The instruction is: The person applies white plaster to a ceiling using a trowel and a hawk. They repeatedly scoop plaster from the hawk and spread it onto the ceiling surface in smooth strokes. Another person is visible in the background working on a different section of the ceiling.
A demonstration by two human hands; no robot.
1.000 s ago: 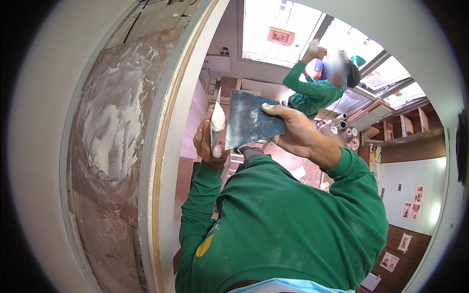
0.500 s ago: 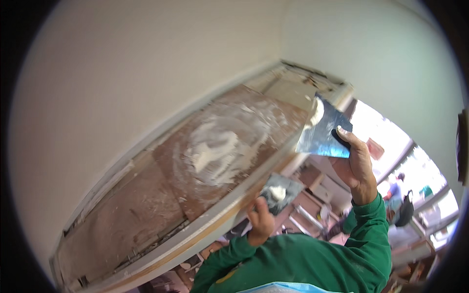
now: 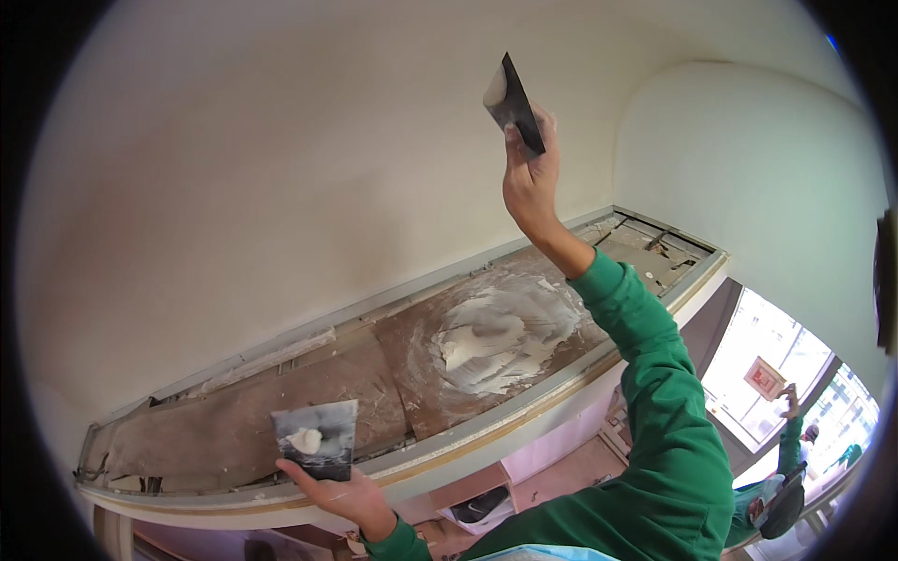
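Note:
Raised high in front of the wall (image 3: 309, 178), my right hand (image 3: 531, 187) grips a putty knife (image 3: 520, 112) with a dark, broad blade. White putty clings to one side of that blade. Whether its edge touches the wall, I cannot tell. Lower left, my left hand (image 3: 344, 497) holds a second putty knife (image 3: 335, 432) from below, its flat face up. A lump of white putty (image 3: 304, 440) sits on this blade. Between the hands, a smeared heap of putty (image 3: 496, 338) lies on a brown board (image 3: 398, 360).
The board rests on a long ledge with a pale raised front rim (image 3: 524, 425). Gaps and debris show along its back edge. Below right are a window (image 3: 762, 365) and a person in green sleeves (image 3: 790, 444) with one arm raised. Shelving stands beneath the ledge.
My right hand has risen up and left to the wall with its putty knife. My left hand has moved left and down, over the ledge's front rim. The view has turned.

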